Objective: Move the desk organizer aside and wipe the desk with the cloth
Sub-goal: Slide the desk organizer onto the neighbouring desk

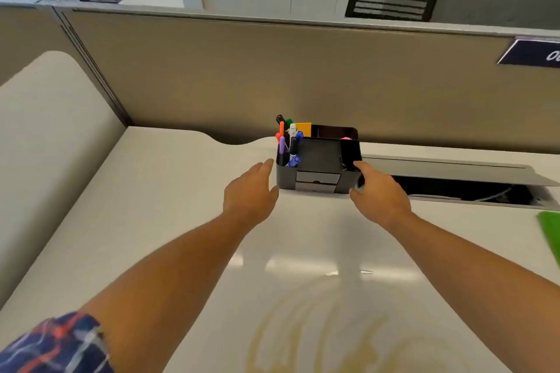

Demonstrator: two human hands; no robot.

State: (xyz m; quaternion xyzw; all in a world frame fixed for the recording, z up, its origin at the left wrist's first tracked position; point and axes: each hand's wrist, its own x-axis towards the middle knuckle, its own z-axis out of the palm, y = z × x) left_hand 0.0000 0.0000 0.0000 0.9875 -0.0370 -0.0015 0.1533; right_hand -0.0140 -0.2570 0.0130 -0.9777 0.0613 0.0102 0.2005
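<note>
A black desk organizer (318, 160) stands upright at the centre of the frame, on the white desk (157, 221) near the beige partition (272, 76), with coloured markers (288, 142) in its left compartment and a yellow note pad (303, 129) behind them. The left hand (250, 192) is spread open just beside its left wall, the right hand (378, 191) open at its right wall, fingertips touching or nearly so; neither holds anything. A green cloth (550, 230) lies at the right edge; yellowish smears (318, 336) mark the lower centre
</note>
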